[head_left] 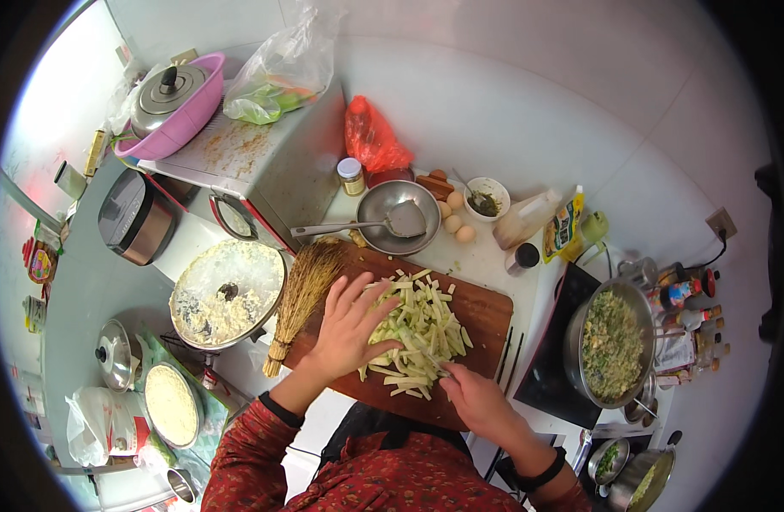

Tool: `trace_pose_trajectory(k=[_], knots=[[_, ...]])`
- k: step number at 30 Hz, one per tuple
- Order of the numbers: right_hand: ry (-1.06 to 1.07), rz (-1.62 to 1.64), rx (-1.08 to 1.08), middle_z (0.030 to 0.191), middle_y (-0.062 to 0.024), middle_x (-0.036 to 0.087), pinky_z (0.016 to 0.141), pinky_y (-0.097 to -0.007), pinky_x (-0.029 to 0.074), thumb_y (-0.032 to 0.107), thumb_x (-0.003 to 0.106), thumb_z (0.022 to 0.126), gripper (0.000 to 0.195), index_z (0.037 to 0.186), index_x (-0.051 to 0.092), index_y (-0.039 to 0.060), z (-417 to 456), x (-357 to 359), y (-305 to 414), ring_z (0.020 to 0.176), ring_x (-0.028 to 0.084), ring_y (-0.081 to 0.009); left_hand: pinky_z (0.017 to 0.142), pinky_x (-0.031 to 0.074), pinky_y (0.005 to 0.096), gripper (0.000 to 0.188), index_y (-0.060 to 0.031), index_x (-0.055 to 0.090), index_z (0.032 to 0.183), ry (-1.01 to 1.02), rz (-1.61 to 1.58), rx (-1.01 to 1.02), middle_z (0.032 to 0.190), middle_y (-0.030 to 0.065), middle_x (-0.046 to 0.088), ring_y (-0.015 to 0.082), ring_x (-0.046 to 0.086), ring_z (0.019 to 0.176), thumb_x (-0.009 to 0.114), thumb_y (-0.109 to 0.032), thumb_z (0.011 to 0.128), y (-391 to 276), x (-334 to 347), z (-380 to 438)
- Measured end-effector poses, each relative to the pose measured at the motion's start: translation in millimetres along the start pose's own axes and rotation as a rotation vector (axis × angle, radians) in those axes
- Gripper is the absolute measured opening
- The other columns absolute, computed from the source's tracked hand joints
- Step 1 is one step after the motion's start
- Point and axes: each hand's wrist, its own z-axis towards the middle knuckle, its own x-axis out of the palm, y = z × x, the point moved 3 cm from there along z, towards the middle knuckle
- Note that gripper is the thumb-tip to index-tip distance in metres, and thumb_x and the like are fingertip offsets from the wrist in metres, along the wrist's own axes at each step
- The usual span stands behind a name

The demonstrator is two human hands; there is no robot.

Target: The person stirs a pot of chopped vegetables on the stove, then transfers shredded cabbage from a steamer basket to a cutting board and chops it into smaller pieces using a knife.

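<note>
A heap of pale green vegetable strips (pixel 424 320) lies on a brown wooden cutting board (pixel 488 307). My left hand (pixel 357 323) is spread, palm down, over the heap's left side, its fingers apart; whether it touches the strips is unclear. At the heap's lower right, my right hand (pixel 478 393) is closed around the handle of a knife, whose blade (pixel 433 361) is mostly hidden among the strips. A straw whisk broom (pixel 302 297) lies along the board's left edge.
Behind the board stand a metal bowl (pixel 373 211) with a spatula (pixel 341 227), eggs (pixel 465 233) and a small white bowl (pixel 504 192). A floury metal lid (pixel 229 294) sits left. Chopsticks (pixel 512 365) lie right, beside a cooktop (pixel 539 384) and a large bowl of chopped filling (pixel 613 345).
</note>
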Motion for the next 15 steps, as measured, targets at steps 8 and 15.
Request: trace_pose_trajectory(k=[8,15], knots=[[0.154,-0.444,-0.102,0.085,-0.0179,0.069,0.068,-0.0505,0.054,0.038,0.055,0.099,0.033,0.108,0.056,0.0057,39,-13,16,0.078,0.068,-0.0390,0.083,0.041,0.0386,0.024,-0.0121,0.063,0.095,0.365,-0.095,0.099,0.087,0.0027,0.056,0.0248,0.054,0.090,0.073,-0.021,0.075,50,43,-22],[0.115,-0.639,-0.045,0.073,-0.0148,0.067,0.061,-0.0471,0.053,0.043,0.059,0.094,0.037,0.095,0.053,0.0062,52,4,-20,0.072,0.068,-0.0363,0.080,0.041,0.0383,0.022,-0.0130,0.062,0.093,0.395,-0.075,0.059,0.089,0.0019,0.057,0.0245,0.055,0.092,0.073,-0.021,0.075,63,75,-29]])
